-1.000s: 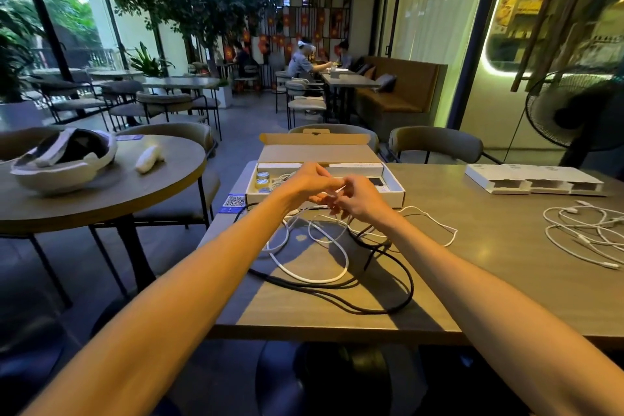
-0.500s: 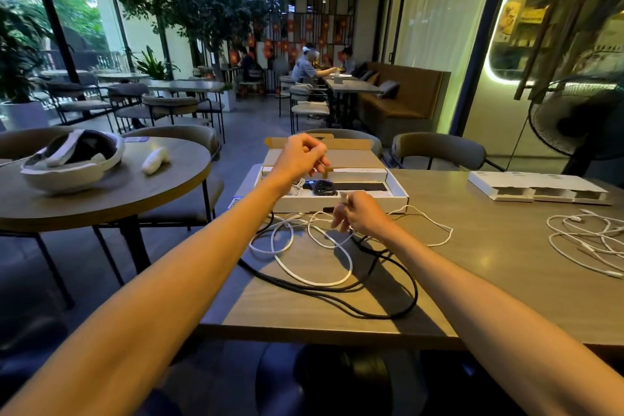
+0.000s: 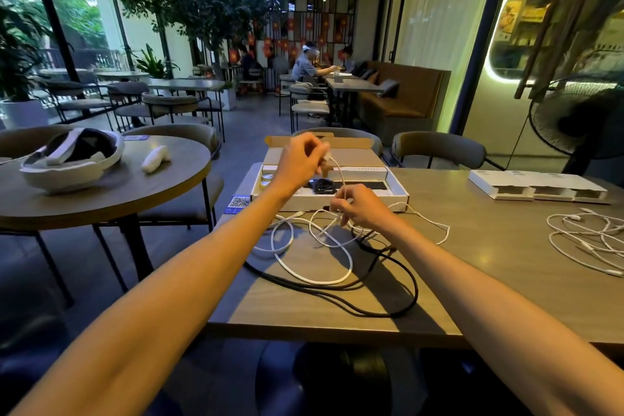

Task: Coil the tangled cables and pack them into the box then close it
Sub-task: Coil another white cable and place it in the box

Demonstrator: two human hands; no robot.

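White cable [image 3: 337, 278] lay uncoiled, left hand [image 3: 301, 161] pinching its end, right hand [image 3: 358, 209] gripping its run; box [image 3: 400, 193] stood open (black cable [image 3: 412, 284] loose).

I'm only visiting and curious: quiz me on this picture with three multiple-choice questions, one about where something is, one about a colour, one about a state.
1. Where does the box stand?
A. On the round table
B. On the rectangular table in front of the person
C. On a chair

2. What colour is the cable stretched between the left hand and the right hand?
A. White
B. Black
C. Red

3. How is the box's lid?
A. Shut
B. Taped down
C. Open, folded back

Answers:
1 B: the box sits on the rectangular table, just past both hands.
2 A: the strand that both hands pinch is white.
3 C: the lid leans back and the inside of the box shows.
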